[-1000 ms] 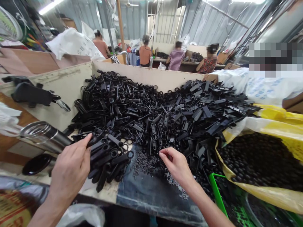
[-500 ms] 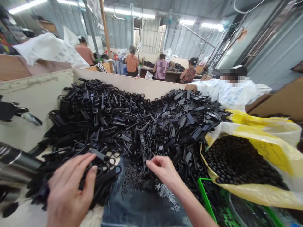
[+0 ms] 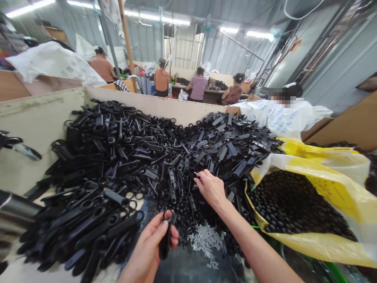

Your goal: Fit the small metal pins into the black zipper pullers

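Note:
My left hand (image 3: 153, 239), low in the middle, is closed round a black plastic part (image 3: 165, 239) with a ring at its upper end. My right hand (image 3: 210, 188) is further forward, over the heap of black plastic parts (image 3: 141, 137), its thumb and fingers pinched together. A thin, pale metal pin (image 3: 196, 174) shows at those fingertips. Below the right hand, a pile of small silvery pins (image 3: 207, 239) lies on a dark sheet (image 3: 188, 267). Small dark metal pieces (image 3: 153, 212) are scattered just beyond the left hand.
Long black ringed parts (image 3: 85, 224) lie piled at left, beside a metal cylinder (image 3: 14, 212). At right stands a yellow and white sack (image 3: 332, 184) of black balls (image 3: 291, 204), with a green crate (image 3: 332, 271) beneath. Several people sit beyond the pale board (image 3: 141, 104).
My left hand has moved right, from the left pile to the middle, and now holds a black part. My right hand has moved forward and slightly right, still pinched.

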Tool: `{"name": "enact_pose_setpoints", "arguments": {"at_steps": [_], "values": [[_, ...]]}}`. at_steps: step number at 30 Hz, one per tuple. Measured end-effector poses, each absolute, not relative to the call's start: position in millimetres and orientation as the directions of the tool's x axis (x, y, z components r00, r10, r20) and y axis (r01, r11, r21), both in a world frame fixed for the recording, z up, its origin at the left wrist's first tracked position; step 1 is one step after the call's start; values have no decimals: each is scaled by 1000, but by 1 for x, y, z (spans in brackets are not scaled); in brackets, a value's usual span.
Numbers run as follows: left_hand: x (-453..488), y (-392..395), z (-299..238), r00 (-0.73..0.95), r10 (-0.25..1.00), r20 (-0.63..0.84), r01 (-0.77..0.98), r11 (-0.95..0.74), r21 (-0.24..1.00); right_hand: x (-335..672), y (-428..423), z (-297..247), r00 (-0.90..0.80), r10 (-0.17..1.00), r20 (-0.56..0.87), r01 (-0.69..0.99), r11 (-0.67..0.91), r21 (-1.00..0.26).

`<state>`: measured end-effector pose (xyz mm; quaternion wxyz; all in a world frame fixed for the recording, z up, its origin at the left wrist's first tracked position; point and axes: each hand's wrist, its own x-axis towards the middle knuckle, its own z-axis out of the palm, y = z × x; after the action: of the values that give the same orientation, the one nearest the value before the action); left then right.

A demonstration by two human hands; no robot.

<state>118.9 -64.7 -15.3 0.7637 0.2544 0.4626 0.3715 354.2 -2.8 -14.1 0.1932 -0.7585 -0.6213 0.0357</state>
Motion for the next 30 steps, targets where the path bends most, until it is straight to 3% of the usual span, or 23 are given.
{"name": "enact_pose_setpoints", "arguments": {"at_steps": [5, 8, 11, 13, 15, 17, 19, 21, 23, 26, 30], "values": [[118, -72, -15, 301, 840, -451, -260, 528, 809, 355, 2, -16, 205, 959, 193, 925, -126, -358], [113, -75, -12, 319, 833, -452, -293, 541, 789, 350, -26, -7, 180, 965, 193, 903, -84, -421], [110, -80, -7, 392, 778, -490, -317, 615, 722, 330, -69, 2, 99, 988, 122, 832, -15, -555], [109, -85, -5, 455, 732, -507, -313, 664, 679, 312, -96, 4, -32, 998, 55, 607, 63, -792], [109, -91, -5, 491, 704, -514, -306, 692, 654, 295, -116, 5, -128, 988, 90, 506, 143, -850], [109, -98, -5, 487, 694, -530, -303, 703, 643, 283, -129, 2, -169, 968, 187, 597, 252, -762], [110, -105, -7, 460, 693, -555, -312, 711, 630, 278, -136, -2, -211, 933, 290, 740, 347, -577], [112, -112, -9, 411, 698, -586, -332, 714, 617, 275, -139, -8, -266, 898, 351, 820, 402, -407], [114, -118, -11, 357, 709, -609, -363, 705, 608, 273, -142, -14, -283, 878, 387, 852, 415, -318], [117, -124, -14, 328, 712, -620, -378, 701, 605, 271, -144, -19, -259, 877, 404, 860, 400, -317], [114, -125, -14, 400, 714, -575, -292, 694, 658, 276, -143, -18, -197, 881, 429, 808, 394, -438]]}}
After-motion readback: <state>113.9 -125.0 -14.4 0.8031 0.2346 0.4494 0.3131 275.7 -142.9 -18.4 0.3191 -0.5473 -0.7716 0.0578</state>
